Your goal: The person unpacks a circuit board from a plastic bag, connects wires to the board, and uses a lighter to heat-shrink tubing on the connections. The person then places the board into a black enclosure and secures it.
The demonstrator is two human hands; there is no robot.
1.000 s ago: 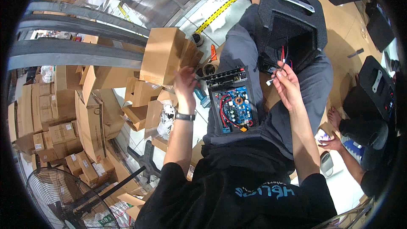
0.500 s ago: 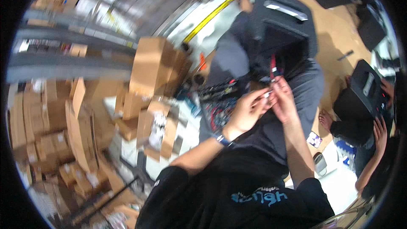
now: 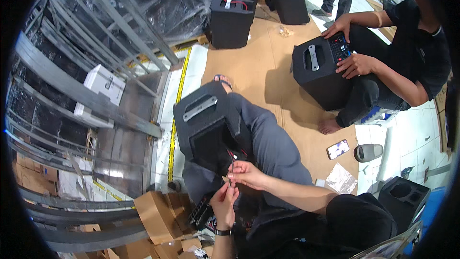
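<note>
A black speaker cabinet (image 3: 184,127) with a silver handle (image 3: 200,108) leans between my legs, its front opening toward me. Thin red and black wires (image 3: 233,155) come out of that opening. My right hand (image 3: 249,175) is closed in a pinch on the wires near their end. Right below it, my left hand (image 3: 224,205), with a dark band at the wrist, is also pinched shut. The fingertips almost meet, and what the left ones hold is too small to make out. Beside the left hand lies a black electronics panel (image 3: 200,212), partly hidden.
To the right, a co-worker's hands (image 3: 357,64) rest on another speaker (image 3: 314,79) with lit controls. A phone (image 3: 338,149), a slipper (image 3: 368,152) and a clear bag (image 3: 341,178) lie nearby. Cardboard boxes (image 3: 155,216) and a metal rack (image 3: 86,91) stand left. More speakers (image 3: 231,26) stand beyond.
My view has swung to the right and up, so the cabinet now appears further left and the co-worker shows more fully. Both hands remain close together by the wires.
</note>
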